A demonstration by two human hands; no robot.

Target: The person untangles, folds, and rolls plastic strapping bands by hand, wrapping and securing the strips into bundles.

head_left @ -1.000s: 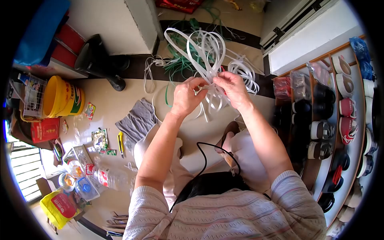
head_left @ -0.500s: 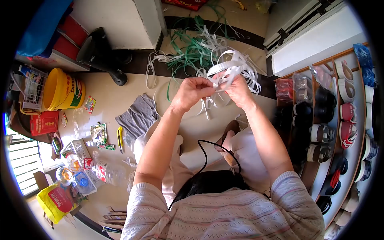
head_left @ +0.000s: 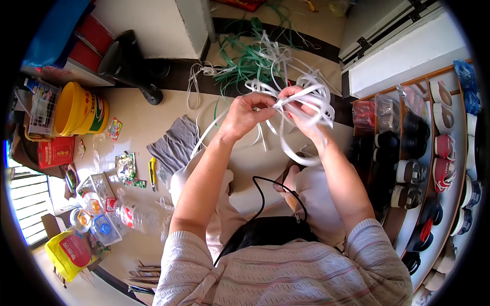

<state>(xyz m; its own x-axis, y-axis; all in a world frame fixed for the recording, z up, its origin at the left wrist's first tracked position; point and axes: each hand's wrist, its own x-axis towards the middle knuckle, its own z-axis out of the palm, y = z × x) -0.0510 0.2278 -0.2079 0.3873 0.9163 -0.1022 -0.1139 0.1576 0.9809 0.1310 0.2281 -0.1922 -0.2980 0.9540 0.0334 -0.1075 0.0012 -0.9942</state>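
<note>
Both hands are raised in front of me with a bundle of white plastic strapping (head_left: pixel 321 97) between them. My left hand (head_left: pixel 246 115) pinches the strap near a knot-like crossing, thumb and fingertips pressed together. Around the other side of that crossing, my right hand (head_left: pixel 305 115) is closed on the strapping, its fingers partly hidden by loops. One wide loop hangs below my right wrist, and a strand trails down past my left forearm. On the floor beyond lies a tangle of green strapping (head_left: pixel 250 66) mixed with more white strands.
To the right stands a shoe rack (head_left: pixel 429 224) full of shoes. On the left are a yellow bucket (head_left: pixel 76 109), black rubber boots (head_left: pixel 125 64), plastic bottles (head_left: pixel 138 217), a grey cloth (head_left: pixel 176 140) and a yellow utility knife (head_left: pixel 152 173) on the floor.
The white loops have swung right and spread over my right hand, with one loop dropping lower. My left hand has stayed nearly in place, still pinching.
</note>
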